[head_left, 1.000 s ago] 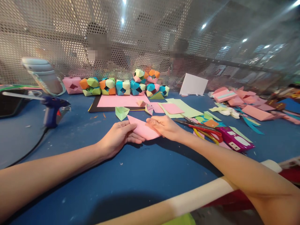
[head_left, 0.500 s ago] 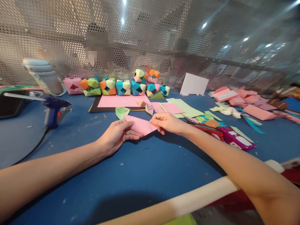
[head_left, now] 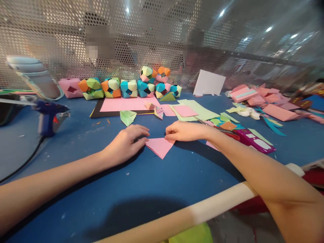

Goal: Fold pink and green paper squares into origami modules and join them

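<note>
pink paper [head_left: 161, 147]: lay folded
left hand [head_left: 128, 141]: half open, touched left corner
right hand [head_left: 184, 131]: curled at right corner, grip unclear

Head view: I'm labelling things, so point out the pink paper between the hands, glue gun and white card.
Pink paper [head_left: 161, 146], head view: middle of its face.
Glue gun [head_left: 47, 118], head view: blue handle.
White card [head_left: 209, 82], head view: middle.

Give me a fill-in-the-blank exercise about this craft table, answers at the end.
The triangular paper between the left hand and right hand is coloured ____.
The glue gun is nearer the ____ hand.
The tabletop beneath the paper is coloured ____.
In the picture, the white card stands to the ____ of the paper balls.

Missing words: pink; left; blue; right.
</note>
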`<state>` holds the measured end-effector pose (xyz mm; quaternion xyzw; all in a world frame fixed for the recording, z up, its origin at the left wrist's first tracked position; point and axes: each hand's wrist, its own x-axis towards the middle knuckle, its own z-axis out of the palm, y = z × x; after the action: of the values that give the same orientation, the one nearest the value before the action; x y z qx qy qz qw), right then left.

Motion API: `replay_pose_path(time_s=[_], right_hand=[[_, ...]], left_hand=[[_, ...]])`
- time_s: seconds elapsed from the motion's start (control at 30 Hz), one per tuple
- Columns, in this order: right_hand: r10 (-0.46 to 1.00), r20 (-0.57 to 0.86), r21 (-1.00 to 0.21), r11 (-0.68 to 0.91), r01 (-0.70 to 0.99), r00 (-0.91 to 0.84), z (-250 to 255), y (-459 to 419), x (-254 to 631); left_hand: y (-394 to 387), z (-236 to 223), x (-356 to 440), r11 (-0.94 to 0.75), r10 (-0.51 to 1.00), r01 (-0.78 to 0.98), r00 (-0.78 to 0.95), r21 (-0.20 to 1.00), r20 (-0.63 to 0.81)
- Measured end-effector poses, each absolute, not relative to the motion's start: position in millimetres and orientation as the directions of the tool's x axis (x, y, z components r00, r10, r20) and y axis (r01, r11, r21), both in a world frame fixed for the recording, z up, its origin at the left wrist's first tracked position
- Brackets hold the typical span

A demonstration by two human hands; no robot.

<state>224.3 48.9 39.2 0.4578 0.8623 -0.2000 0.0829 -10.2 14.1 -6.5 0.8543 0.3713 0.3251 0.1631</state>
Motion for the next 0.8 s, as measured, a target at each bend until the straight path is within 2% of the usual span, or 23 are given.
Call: replay_pose_path(time_s=[0.07,0.17,0.27,0.37,0.47,0.63,0.8], right_hand=[[0.795,-0.292,-0.137,0.516,0.846,-0.532,41.3,43.6,222.8],[0.837,-0.161,0.033,0.534,0.845,-0.522,40.8,36.3,220.8],[0.743,-0.040,0.062,0.669,0.741,-0.668,34.6,30.3,215.7],[0.648,-0.058,0.016,0.761,0.649,-0.759,26.9,26.4,209.5],[0.621,-0.086,0.014,0.783,0.622,-0.779,25.1,24.9,208.4],[0.597,-0.158,0.118,0.802,0.585,-0.787,37.7,20.1,217.5],[0.641,-0.204,0.219,0.767,0.603,-0.740,47.1,14.4,226.6]], left_hand=[[11.1,-9.2,-7.6,-0.766,0.635,0.460,0.653,0.450,0.413],[8.9,-12.2,-5.8,-0.814,0.573,0.436,0.714,0.385,0.403],[8.9,-12.6,-6.4,-0.812,0.578,0.451,0.714,0.371,0.396],[9.6,-10.6,-6.2,-0.812,0.578,0.460,0.719,0.358,0.386],[10.7,-6.8,-4.2,-0.818,0.571,0.470,0.732,0.332,0.372],[13.1,1.3,-5.2,-0.823,0.568,0.526,0.773,0.215,0.282],[13.6,6.7,-14.1,-0.802,0.595,0.593,0.782,0.070,0.188]])
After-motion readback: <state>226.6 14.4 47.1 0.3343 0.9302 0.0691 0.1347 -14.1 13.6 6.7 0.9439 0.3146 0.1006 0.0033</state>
